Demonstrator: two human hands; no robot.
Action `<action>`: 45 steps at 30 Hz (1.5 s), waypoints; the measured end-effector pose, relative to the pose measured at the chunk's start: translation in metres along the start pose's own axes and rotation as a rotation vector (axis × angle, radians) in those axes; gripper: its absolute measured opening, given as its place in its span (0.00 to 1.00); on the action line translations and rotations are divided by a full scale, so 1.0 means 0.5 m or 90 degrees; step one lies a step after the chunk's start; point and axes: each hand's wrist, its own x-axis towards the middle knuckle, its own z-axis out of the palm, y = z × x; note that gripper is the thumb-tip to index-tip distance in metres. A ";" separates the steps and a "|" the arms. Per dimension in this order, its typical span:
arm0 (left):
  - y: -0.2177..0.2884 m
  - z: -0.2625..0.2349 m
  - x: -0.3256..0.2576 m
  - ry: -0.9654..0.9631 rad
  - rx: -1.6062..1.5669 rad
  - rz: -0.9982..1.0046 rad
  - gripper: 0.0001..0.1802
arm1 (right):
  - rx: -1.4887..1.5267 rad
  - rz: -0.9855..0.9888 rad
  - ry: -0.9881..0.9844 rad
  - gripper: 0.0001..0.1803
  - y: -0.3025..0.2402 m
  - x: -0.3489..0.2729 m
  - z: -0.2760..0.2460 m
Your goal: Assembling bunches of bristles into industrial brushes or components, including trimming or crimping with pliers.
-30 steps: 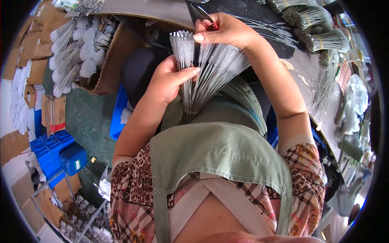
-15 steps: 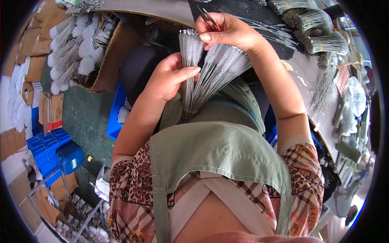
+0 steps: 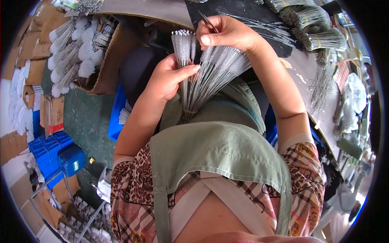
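A bundle of thin wire tube brushes (image 3: 225,60) stands fanned out over my lap, tied near its lower end with a band. Its grey bristled heads point up and away from me. My left hand (image 3: 170,79) is wrapped round the left part of the bundle, thumb across the wires, and a gap parts this cluster from the rest. Above the gap, my right hand (image 3: 233,34) pinches at the brush tips with thumb and forefinger. Dark tweezers (image 3: 208,22) with a bit of red are tucked in that hand, their points sticking up.
Loose wire brushes (image 3: 269,30) lie on the black mat behind my right hand. Tied bundles (image 3: 308,20) pile up at the far right. A cardboard box (image 3: 108,60) holds more brushes at the left. Blue crates (image 3: 48,152) stand on the green floor.
The cluster in my left hand has tilted left, and looser brushes show beside it. My right hand has shifted slightly, still holding the tweezers.
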 end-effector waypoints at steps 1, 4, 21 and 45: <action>0.002 0.001 -0.003 0.012 -0.026 -0.004 0.12 | 0.000 -0.001 -0.001 0.13 -0.007 0.002 0.009; -0.002 -0.011 -0.003 -0.009 -0.027 -0.001 0.12 | 0.034 0.075 0.081 0.14 -0.028 0.002 0.026; -0.005 -0.011 0.004 -0.011 0.019 0.028 0.14 | 0.005 0.042 0.087 0.15 -0.005 0.007 0.015; -0.009 -0.011 0.006 0.019 0.007 0.046 0.13 | 0.004 0.013 0.081 0.10 -0.017 -0.005 0.022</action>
